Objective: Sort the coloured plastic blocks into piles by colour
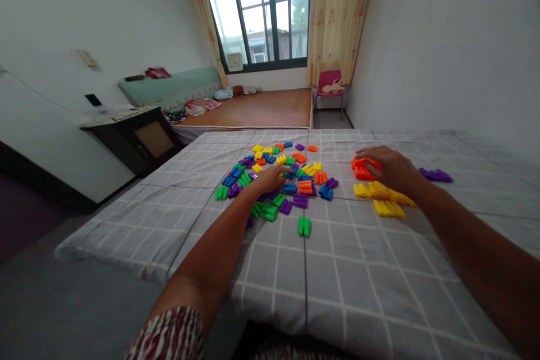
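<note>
Small plastic pieces, each like two short tubes joined side by side, lie in a loose heap of green, blue, purple, yellow and orange (305, 187). My left hand (270, 179) reaches into the middle of this heap, fingers stretched out over a blue piece (291, 173); its fingertips are partly lost among the pieces. Over on the right, my right hand (390, 164) curls its fingers and thumb around a small cluster of orange pieces (363, 170). Just below that hand sit several yellow pieces (387, 208), partly covered by my wrist. A lone green piece (304, 227) lies nearer to me.
A grey checked cloth (337, 270) covers the table. Purple pieces (436, 175) lie beyond my right forearm. Behind the table are a bed (270, 107), a pink chair (329, 80) and a window; a dark cabinet (147, 140) stands at the left.
</note>
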